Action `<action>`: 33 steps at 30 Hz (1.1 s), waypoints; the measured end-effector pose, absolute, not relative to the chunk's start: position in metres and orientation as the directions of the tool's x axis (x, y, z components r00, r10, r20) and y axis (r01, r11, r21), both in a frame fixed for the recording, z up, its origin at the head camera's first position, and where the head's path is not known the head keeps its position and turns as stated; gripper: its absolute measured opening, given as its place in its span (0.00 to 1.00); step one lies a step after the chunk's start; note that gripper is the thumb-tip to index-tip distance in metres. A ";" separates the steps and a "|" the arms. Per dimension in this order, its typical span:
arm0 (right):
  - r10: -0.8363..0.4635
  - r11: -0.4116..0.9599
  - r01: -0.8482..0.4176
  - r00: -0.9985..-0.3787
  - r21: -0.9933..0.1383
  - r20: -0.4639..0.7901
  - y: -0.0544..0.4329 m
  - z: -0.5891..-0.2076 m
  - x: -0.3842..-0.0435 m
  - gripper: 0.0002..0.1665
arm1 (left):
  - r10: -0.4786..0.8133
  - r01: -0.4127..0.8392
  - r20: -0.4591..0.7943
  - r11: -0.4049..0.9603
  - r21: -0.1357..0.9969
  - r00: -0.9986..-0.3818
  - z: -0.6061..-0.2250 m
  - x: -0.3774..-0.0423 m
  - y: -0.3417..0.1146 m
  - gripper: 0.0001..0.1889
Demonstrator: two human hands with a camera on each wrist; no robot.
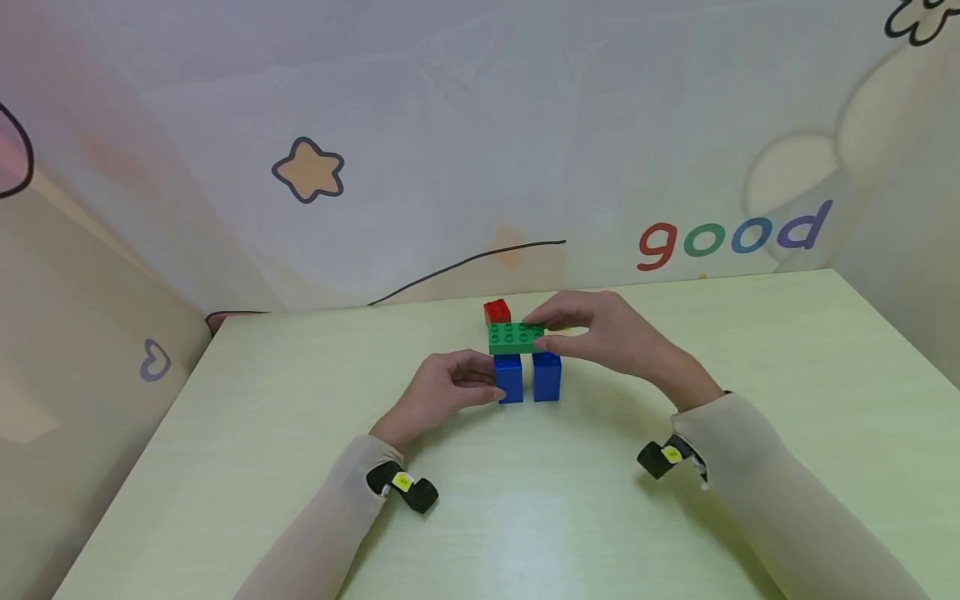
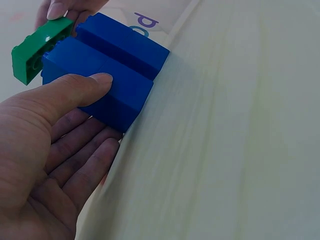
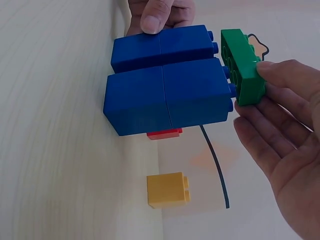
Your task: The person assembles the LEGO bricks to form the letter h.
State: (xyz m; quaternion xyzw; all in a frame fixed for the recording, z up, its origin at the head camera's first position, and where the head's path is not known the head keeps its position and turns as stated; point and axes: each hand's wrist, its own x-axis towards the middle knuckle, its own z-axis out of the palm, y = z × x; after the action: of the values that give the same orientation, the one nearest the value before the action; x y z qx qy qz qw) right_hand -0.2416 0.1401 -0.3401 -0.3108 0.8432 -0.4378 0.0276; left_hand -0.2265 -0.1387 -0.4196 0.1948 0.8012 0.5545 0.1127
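Head view: my right hand (image 1: pixel 611 335) pinched the green brick (image 1: pixel 513 338) from three o'clock, just over two upright blue columns (image 1: pixel 547 380). My left hand (image 1: pixel 450 385), at the brick's eight o'clock, gripped the left blue column (image 1: pixel 512 377) between thumb and fingers; the right blue column (image 1: pixel 547 379) stood just beside, at three o'clock. A red brick (image 1: pixel 497 312) showed at the green one's eleven o'clock.

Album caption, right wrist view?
Right hand pinches a green building brick over two blue brick towers; left hand grips one.
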 end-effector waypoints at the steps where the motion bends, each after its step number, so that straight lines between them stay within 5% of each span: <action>1: -0.550 0.424 -0.500 -0.804 -0.755 0.224 0.141 -0.340 -0.241 0.20 | 0.438 0.188 0.036 0.308 0.933 -0.898 -0.420 -0.227 -0.139 0.19; 33: -0.585 0.433 -0.509 -0.787 -0.744 0.197 0.145 -0.342 -0.238 0.20 | 0.449 0.209 0.056 0.298 0.932 -0.892 -0.421 -0.229 -0.139 0.20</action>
State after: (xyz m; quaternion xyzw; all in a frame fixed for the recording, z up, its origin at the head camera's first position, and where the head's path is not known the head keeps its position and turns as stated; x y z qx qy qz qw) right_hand -0.2376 0.1453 -0.3425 -0.3236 0.8453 -0.4229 0.0451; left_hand -0.2292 -0.1385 -0.4206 0.2058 0.7982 0.5557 0.1080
